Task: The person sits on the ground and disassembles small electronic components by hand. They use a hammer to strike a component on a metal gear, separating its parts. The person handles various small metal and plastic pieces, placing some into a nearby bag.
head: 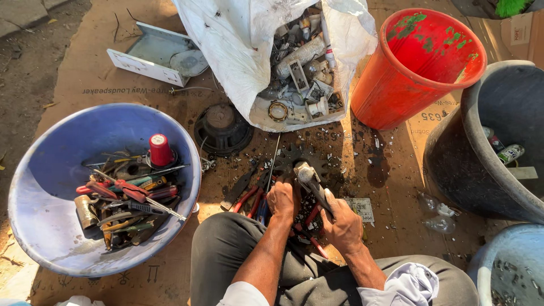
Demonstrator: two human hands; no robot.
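My right hand (pixel 341 225) grips the handle of a hammer (pixel 309 177) whose metal head rests near a dark toothed metal piece (pixel 294 156) on the cardboard. My left hand (pixel 281 201) is closed, pressing down on small scrap just left of the hammer head; what it holds is hidden under the fingers. Red-handled pliers (pixel 247 199) and other hand tools lie beside and under my hands. Small broken bits litter the cardboard around them.
A blue basin (pixel 39 187) of tools sits at left. A white sack (pixel 238 51) of scrap parts lies ahead, a black speaker (pixel 222 129) beside it. An orange bucket (pixel 396 90), a black tub (pixel 453 164) and a pale tub (pixel 498 266) stand at right.
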